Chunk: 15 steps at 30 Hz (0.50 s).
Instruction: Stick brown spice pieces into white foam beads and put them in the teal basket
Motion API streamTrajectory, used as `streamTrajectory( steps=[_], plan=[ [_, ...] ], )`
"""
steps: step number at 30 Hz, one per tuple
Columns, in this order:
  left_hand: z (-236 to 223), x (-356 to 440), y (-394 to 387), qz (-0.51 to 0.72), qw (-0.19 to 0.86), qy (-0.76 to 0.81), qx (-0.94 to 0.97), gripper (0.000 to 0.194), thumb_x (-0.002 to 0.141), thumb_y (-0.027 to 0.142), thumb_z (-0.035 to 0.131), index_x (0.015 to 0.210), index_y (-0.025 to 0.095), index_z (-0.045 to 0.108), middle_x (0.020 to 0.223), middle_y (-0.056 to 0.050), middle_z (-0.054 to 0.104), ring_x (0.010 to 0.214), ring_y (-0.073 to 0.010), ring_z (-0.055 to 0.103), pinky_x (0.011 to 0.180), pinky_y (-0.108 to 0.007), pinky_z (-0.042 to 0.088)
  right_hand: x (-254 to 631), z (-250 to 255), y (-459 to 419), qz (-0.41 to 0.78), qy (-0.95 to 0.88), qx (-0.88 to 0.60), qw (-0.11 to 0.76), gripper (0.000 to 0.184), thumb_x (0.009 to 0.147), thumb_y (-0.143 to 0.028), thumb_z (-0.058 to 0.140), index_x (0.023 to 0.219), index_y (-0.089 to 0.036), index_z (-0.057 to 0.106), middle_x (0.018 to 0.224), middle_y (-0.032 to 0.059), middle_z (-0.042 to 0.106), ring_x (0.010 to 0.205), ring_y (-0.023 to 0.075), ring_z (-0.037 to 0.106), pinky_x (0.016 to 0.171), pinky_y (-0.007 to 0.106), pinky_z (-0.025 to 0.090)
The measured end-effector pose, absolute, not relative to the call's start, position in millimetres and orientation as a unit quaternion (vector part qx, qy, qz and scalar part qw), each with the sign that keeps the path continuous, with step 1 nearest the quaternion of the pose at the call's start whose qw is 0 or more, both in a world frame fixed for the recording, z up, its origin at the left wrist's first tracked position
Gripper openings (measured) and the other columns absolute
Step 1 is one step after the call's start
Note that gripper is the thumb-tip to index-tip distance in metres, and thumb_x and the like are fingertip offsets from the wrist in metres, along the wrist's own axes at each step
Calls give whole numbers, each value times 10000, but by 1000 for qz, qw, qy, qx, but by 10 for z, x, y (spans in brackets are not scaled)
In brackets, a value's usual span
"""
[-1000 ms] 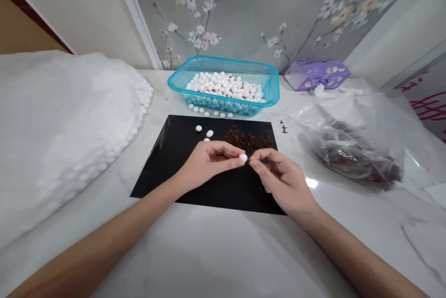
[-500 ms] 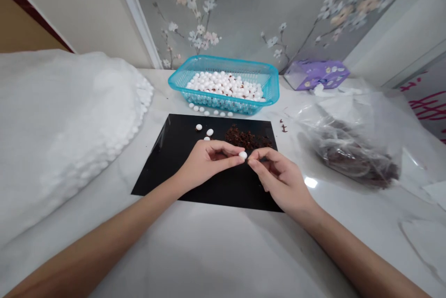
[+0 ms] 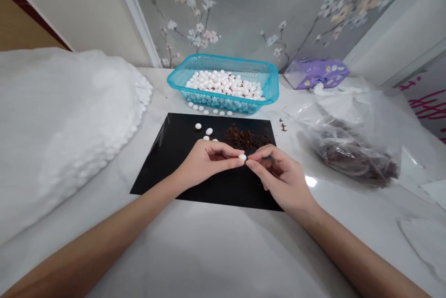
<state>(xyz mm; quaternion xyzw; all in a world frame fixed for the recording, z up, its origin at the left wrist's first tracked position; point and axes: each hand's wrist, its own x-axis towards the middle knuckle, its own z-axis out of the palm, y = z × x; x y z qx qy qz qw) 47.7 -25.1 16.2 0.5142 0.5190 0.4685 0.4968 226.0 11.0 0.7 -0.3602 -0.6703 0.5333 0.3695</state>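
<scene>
My left hand (image 3: 205, 162) pinches a small white bead (image 3: 242, 157) between thumb and forefinger above a black mat (image 3: 181, 168). My right hand (image 3: 278, 177) is closed in a pinch right against the bead; what its fingertips hold is too small to make out. A pile of small dark brown bits (image 3: 245, 137) lies on the mat just behind my hands. A few loose white beads (image 3: 209, 131) lie on the mat's far left part.
A turquoise basket (image 3: 272, 89) full of white beads stands behind the mat, with several beads spilled in front. A large white bag (image 3: 59, 116) fills the left. A clear plastic bag of dark brown material (image 3: 351, 154) lies right. A purple box (image 3: 313, 74) sits at the back.
Both hands have stayed together at the bead, shifting only slightly; my right fingertips have closed in tighter against it.
</scene>
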Motion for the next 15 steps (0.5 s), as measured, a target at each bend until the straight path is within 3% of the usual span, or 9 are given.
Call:
streamTrajectory(
  steps=[15],
  plan=[
    [179, 463, -247, 462, 542, 498, 495, 155, 596, 203, 765, 733, 147, 720, 817, -39, 735, 790, -168, 680, 793, -288, 535, 2273, 17, 152, 564, -674, -330, 344, 197, 767, -346, 637, 738, -186, 525, 733, -24, 535, 518, 55, 439, 460, 207, 339]
  ],
)
